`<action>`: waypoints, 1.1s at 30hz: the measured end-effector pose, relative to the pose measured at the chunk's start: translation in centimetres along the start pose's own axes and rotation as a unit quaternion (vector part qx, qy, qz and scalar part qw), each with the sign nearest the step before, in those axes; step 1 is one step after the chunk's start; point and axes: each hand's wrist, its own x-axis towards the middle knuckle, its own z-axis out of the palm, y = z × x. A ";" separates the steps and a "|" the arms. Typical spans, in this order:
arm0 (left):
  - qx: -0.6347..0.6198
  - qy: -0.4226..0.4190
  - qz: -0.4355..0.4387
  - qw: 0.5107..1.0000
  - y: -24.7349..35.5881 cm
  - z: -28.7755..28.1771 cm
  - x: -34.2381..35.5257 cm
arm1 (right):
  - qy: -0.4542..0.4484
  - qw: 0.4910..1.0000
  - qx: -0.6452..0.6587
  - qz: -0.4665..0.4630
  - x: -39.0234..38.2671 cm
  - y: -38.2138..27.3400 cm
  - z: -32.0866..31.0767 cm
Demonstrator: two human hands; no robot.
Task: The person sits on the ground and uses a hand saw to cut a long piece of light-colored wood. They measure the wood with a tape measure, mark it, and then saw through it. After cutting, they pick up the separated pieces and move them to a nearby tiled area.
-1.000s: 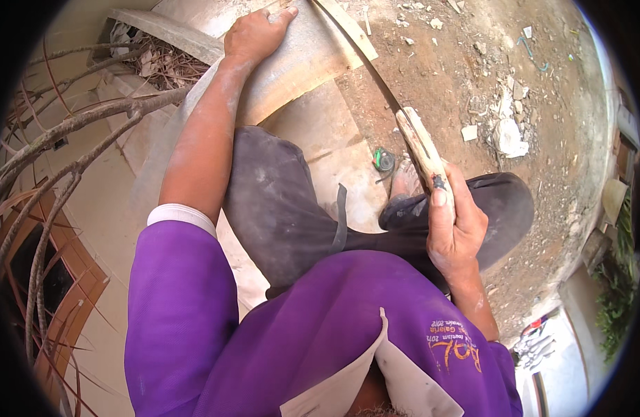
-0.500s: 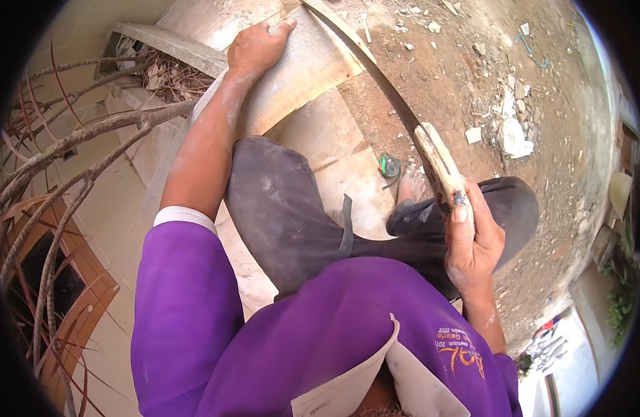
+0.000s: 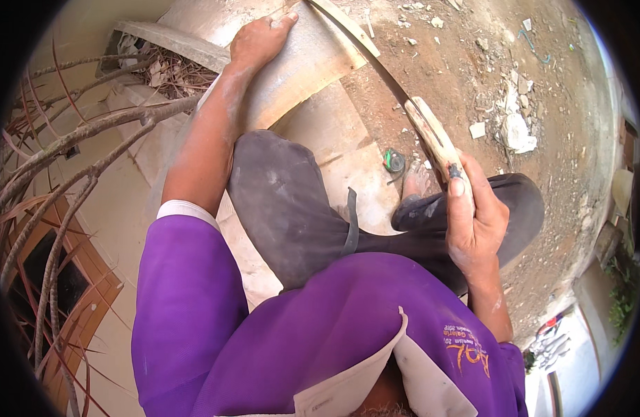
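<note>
A hand could pass over the dirt ground (image 3: 441, 73) on the right, between the long blade (image 3: 389, 82) and the white rubble (image 3: 518, 132). The blade and its wooden handle (image 3: 428, 126), held in the right hand (image 3: 476, 215), bar the way from there to the board (image 3: 309, 69); the left hand (image 3: 261, 42) lies over its far left part. Nearer, the pale slab (image 3: 351, 177) offers a gap beside the left knee (image 3: 268, 156), narrowed on the right by a tape measure (image 3: 395, 162) and a bare foot (image 3: 416, 181). Bent branches (image 3: 90, 132) obstruct the left side.
</note>
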 end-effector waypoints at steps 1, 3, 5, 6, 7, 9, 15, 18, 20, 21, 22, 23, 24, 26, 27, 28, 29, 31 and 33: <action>-0.020 -0.032 0.006 0.999 -0.2 -0.1 0.0 | -0.006 1.000 0.000 0.016 1.4 -0.7 0.6; -0.017 -0.011 0.052 0.998 0.5 -0.9 -0.2 | -0.009 0.999 -0.030 0.024 7.2 -0.4 3.9; 0.052 0.027 0.094 0.994 -0.5 -0.3 -0.6 | -0.003 0.999 -0.032 0.014 10.2 0.2 6.0; 0.056 0.040 0.096 0.993 -0.9 0.1 -1.1 | -0.003 0.999 -0.032 0.011 11.0 -0.1 6.3; 0.063 0.053 0.090 0.993 -1.5 0.0 -2.6 | -0.010 1.000 -0.028 0.008 11.2 -0.2 6.7; 0.073 0.066 0.076 0.992 -1.4 -0.1 -3.3 | 0.000 1.000 -0.014 0.007 10.7 0.0 7.2; 0.076 0.040 0.022 0.996 -0.3 -0.5 -3.5 | -0.001 0.999 0.004 0.046 7.9 0.0 5.8; 0.079 0.054 0.024 0.995 -0.9 -0.3 -3.6 | -0.005 0.998 0.005 0.058 2.6 0.1 1.7; 0.076 0.055 0.025 0.995 -1.3 -0.3 -3.5 | -0.006 0.996 0.028 0.086 -0.2 0.4 -0.5; 0.075 0.055 0.021 0.995 -1.3 -0.3 -3.6 | -0.009 0.994 0.041 0.101 -0.7 0.5 -1.0; 0.073 0.051 0.023 0.996 -1.2 -0.3 -3.5 | -0.008 0.994 0.047 0.100 0.2 -0.3 -0.6; 0.071 0.049 0.028 0.996 -0.9 -0.2 -3.4 | -0.009 0.996 0.032 0.081 2.6 -0.1 1.2; 0.066 0.048 0.025 0.996 -0.8 -0.4 -3.4 | -0.012 0.998 0.016 0.063 5.0 0.0 3.0; 0.053 0.046 0.024 0.997 -0.1 -0.7 -3.4 | -0.023 0.999 -0.013 0.031 10.2 0.3 6.5; 0.058 0.051 0.027 0.997 0.1 -0.7 -3.2 | -0.012 1.000 -0.017 0.019 11.0 0.4 7.0; 0.066 0.056 0.024 0.996 -0.3 -0.5 -3.3 | -0.006 1.000 -0.016 0.007 11.4 0.9 7.9; 0.075 0.060 0.022 0.995 -0.6 -0.3 -3.3 | 0.000 1.000 -0.015 -0.005 11.5 1.2 8.4; 0.077 0.046 0.025 0.996 -1.2 -0.1 -3.4 | 0.003 1.000 -0.021 0.017 6.9 1.2 5.1; 0.072 0.048 0.028 0.996 -1.1 -0.2 -2.9 | -0.004 0.997 0.005 0.074 1.6 0.9 0.5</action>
